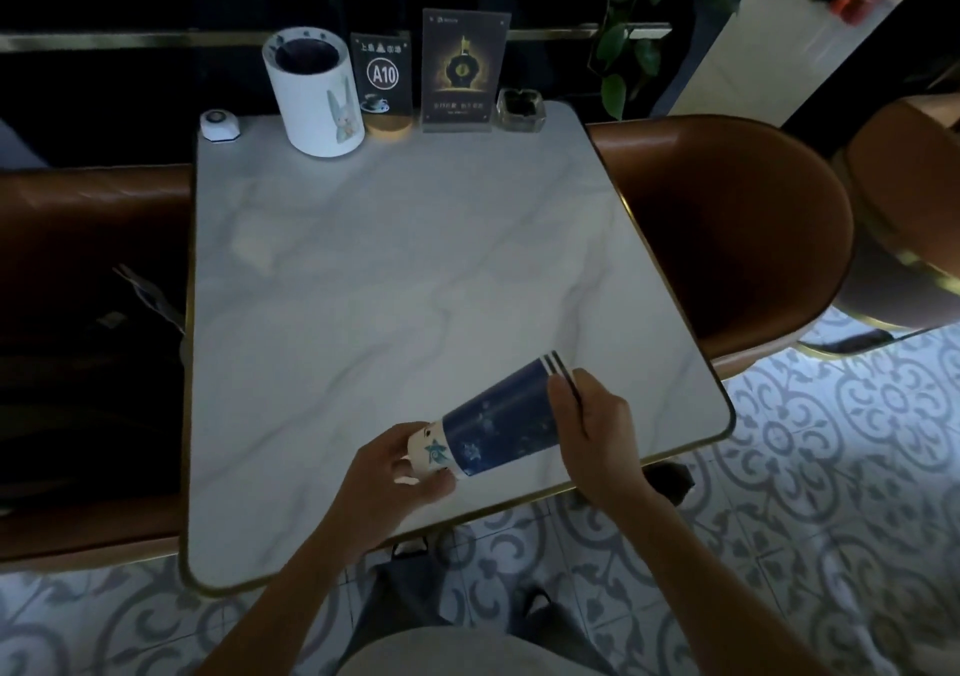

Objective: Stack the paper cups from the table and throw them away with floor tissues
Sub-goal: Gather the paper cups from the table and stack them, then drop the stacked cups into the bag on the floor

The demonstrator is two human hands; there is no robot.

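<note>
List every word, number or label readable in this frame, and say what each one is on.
"A10": in a white circle on the small dark table sign.
Line above it on that sign: too blurred to read.
Dark acrylic-stand card: text too small to read.
White rabbit canister and stacked paper cups: pictures only, no readable text.

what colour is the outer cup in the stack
Dark blue with faint star prints, white-striped rim: outer cup, head view.

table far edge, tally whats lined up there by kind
call button: 1
white canister: 1
signs: 2, the A10 sign and the clear stand
ashtray: 1
total: 5
</note>
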